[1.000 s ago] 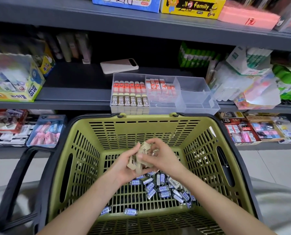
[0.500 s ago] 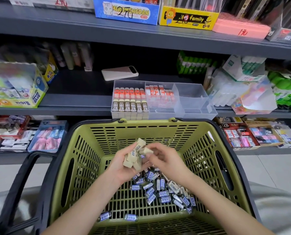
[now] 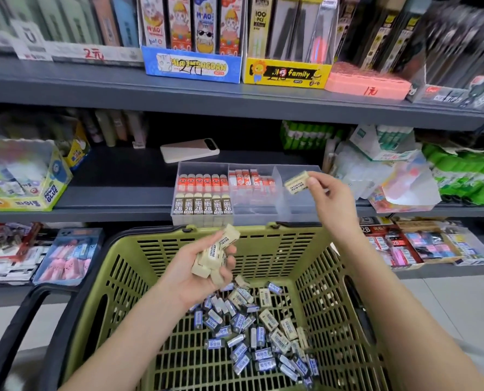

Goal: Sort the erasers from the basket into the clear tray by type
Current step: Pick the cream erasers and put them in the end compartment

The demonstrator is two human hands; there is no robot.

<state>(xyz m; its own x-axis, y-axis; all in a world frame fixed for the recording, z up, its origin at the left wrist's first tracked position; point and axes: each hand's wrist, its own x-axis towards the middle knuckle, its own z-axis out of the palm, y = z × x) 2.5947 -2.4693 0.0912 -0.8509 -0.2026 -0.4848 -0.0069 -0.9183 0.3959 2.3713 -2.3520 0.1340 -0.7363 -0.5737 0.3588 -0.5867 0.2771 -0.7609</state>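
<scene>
Several erasers [image 3: 214,254] in left hand [image 3: 188,277], one eraser [image 3: 296,182] in right hand [image 3: 331,203]

The grey middle shelf [image 3: 116,198] carries the clear tray [image 3: 263,218] at its front edge. Behind the tray's left end, apart from it, a pale phone [image 3: 190,150] lies flat, camera side up. Far left stands a yellow-green glue box [image 3: 23,193]. Right of the tray sit crumpled clear bags [image 3: 404,187] and green packs [image 3: 466,179]. The upper shelf [image 3: 94,88] holds a blue display box [image 3: 192,67], a yellow box [image 3: 286,73] and a pink box [image 3: 367,84] in a row.
</scene>
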